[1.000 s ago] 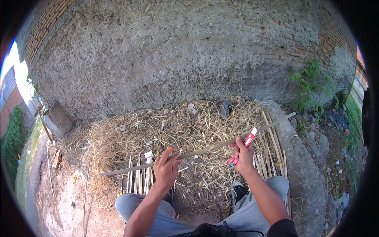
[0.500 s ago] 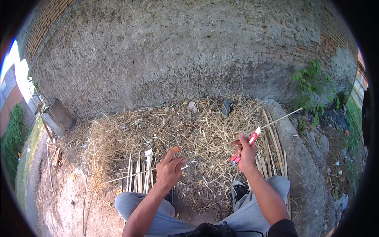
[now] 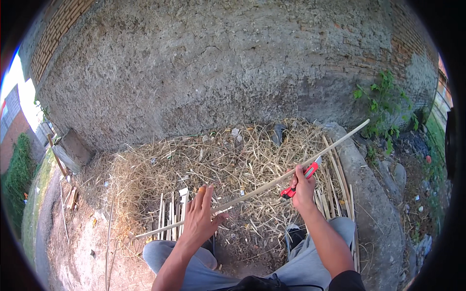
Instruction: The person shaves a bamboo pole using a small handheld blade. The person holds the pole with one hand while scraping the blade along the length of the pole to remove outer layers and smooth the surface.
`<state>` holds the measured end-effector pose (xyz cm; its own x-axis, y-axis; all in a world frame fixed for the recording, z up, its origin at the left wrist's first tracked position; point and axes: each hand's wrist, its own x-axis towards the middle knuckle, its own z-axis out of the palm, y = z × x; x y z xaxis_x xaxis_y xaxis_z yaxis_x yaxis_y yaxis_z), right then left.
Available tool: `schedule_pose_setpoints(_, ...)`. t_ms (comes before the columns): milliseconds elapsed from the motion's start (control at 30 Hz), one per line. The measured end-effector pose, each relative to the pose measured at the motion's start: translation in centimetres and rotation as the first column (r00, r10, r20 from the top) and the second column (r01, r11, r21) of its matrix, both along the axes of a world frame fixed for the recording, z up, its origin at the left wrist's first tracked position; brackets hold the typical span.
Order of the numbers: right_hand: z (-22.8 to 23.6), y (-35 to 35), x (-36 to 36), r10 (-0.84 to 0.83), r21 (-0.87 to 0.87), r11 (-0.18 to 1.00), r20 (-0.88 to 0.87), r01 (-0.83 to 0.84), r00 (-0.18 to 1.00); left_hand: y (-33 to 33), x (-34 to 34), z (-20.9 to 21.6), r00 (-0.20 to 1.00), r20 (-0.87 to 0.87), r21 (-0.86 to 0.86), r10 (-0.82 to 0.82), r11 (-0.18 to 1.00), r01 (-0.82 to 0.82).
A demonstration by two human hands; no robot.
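A long, pale bamboo strip (image 3: 257,190) slants across in front of me, its far end up to the right and its near end low on the left. My right hand (image 3: 304,193) is closed round a red utility knife (image 3: 311,169), with the strip pinched by its thumb and fingers. The knife's blade points up and right beside the strip. My left hand (image 3: 198,216) has its fingers stretched out and its thumb apart. It lies against the strip, which passes behind it; whether the palm bears on it is hidden.
Curly shavings (image 3: 262,155) cover the ground before a rough grey wall (image 3: 218,72). Several cut strips (image 3: 170,213) lie by my left knee, more strips (image 3: 335,184) by my right. A stone kerb (image 3: 369,203) runs along the right. A green plant (image 3: 383,102) grows by the wall.
My left hand's fingers have straightened out from a bent pinch near the strip. The strip has turned, showing a broader face. My right hand still holds the knife and strip in nearly the same place.
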<state>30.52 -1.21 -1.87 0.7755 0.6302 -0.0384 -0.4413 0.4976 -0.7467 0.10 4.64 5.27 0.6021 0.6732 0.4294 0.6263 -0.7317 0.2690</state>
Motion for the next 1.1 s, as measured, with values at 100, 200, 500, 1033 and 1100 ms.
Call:
schedule_pose_setpoints(100,0.4,0.0,1.5,0.031,0.009,0.999,-0.014,-0.031,0.999,-0.4,-4.0,2.0,0.962,-0.269,-0.002,0.039,0.999,-0.041)
schedule_pose_setpoints(200,1.8,-0.2,2.0,0.028,0.046,0.999,-0.052,-0.026,0.998,-0.6,-6.7,2.8,0.95,-0.313,-0.082,0.012,0.996,-0.04)
schedule_pose_setpoints(500,2.2,-1.4,0.6,0.008,-0.279,0.954,0.392,0.11,0.92,-6.0,-7.0,1.2,0.994,-0.066,-0.51,0.089,0.853,-0.11)
schedule_pose_setpoints(1033,0.8,-4.0,-8.2,0.225,-0.228,0.974,0.97,0.017,0.097,-5.3,1.9,-5.0,0.941,0.299,-0.872,0.159,0.446,0.202)
schedule_pose_setpoints(1100,0.9,-3.7,-7.9,0.249,-0.248,0.968,0.963,-0.022,0.106,-5.2,2.3,-6.3,0.937,0.324,-0.829,0.128,0.515,0.216)
